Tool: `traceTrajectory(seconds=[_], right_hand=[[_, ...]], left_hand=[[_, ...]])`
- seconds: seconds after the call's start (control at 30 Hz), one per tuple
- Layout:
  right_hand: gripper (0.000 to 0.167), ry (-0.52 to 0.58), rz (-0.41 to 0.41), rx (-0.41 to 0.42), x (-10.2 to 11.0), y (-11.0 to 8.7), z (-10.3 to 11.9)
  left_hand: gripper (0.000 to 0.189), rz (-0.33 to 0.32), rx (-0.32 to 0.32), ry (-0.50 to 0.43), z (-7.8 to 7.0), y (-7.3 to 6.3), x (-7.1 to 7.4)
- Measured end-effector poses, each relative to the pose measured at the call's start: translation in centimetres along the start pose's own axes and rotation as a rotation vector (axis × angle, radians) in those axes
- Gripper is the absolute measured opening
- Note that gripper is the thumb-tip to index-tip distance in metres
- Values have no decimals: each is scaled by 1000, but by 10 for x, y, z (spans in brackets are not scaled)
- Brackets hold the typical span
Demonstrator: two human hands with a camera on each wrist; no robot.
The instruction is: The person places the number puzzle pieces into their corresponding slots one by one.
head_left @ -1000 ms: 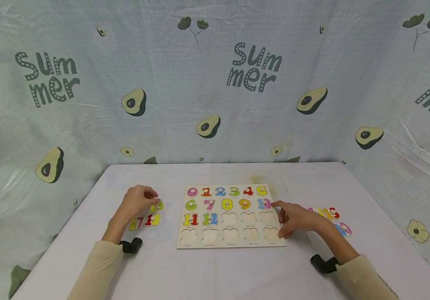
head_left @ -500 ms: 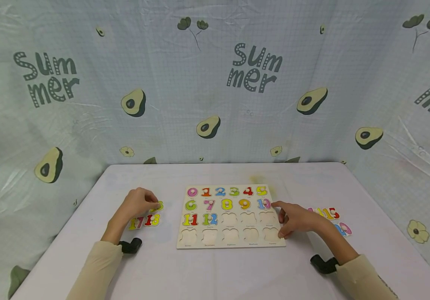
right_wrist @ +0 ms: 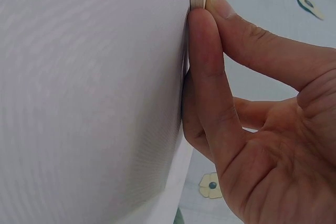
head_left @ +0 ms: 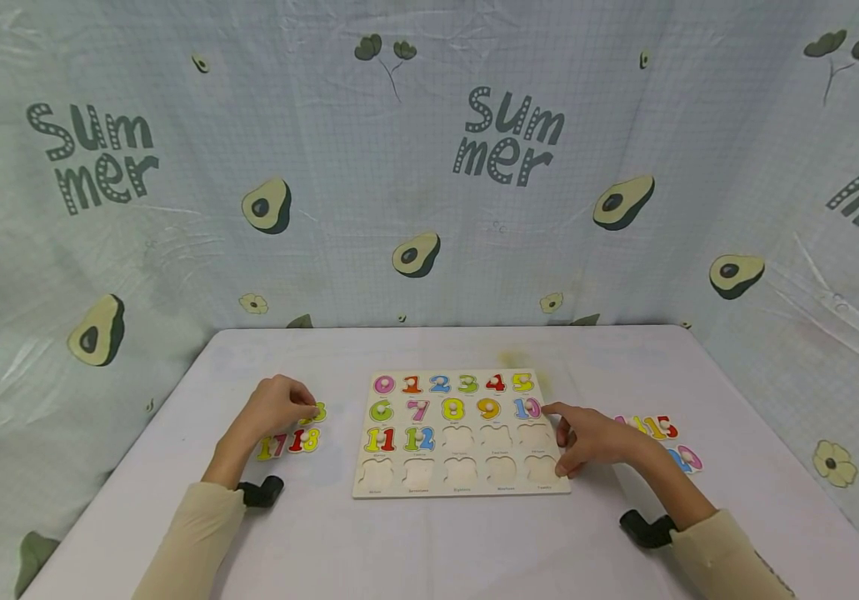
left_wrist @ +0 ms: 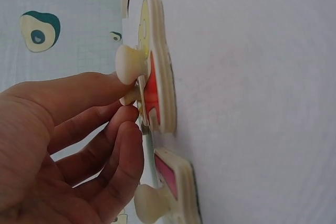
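My left hand (head_left: pixel 277 403) pinches the number 13 piece (head_left: pixel 320 409) at the left, mostly covered by the fingers. Just in front of it lie the number 17 piece (head_left: pixel 272 447) and the number 18 piece (head_left: pixel 305 440), each with a pale knob. In the left wrist view the thumb and forefinger meet at a knob behind the number 18 piece (left_wrist: pixel 153 85). The wooden number puzzle board (head_left: pixel 440 491) lies mid-table, filled from 0 to 12, with bare recesses below. My right hand (head_left: pixel 596 436) holds its right edge, thumb (right_wrist: pixel 252 32) on the face and fingers against the side.
Right of the board, partly behind the right forearm, lie more number pieces, among them a number 15 piece (head_left: pixel 661 427) and a blue-and-pink piece (head_left: pixel 686 458). A patterned cloth (head_left: pixel 429 167) hangs behind the white table (head_left: pixel 429 550).
My left fingers have come down and closed on the number 13 piece since a second ago. Over the last half second little differs. My right hand has stayed at the board.
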State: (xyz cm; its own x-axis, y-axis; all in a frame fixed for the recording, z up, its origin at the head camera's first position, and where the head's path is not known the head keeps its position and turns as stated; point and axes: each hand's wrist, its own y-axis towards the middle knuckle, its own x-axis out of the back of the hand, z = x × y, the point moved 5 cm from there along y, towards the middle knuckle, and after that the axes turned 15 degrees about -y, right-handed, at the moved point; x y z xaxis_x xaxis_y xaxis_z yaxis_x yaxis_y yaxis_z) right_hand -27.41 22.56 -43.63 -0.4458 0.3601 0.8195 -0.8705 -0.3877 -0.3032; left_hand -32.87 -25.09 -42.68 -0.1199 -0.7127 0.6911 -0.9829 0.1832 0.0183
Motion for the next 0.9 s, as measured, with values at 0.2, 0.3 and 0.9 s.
traceTrajectory(seconds=[0.2,0.3,0.9], right_hand=[[91,-6,4,-15,0,0,0],[91,-11,6,-16,-1,0,0],[90,-3,10,-5,-1,0,-1]], left_hand=[[14,-5,14,3,0,1,0],[14,-18,11,7,-1,1,0],[17,-92,-7,5,-14,-1,3]])
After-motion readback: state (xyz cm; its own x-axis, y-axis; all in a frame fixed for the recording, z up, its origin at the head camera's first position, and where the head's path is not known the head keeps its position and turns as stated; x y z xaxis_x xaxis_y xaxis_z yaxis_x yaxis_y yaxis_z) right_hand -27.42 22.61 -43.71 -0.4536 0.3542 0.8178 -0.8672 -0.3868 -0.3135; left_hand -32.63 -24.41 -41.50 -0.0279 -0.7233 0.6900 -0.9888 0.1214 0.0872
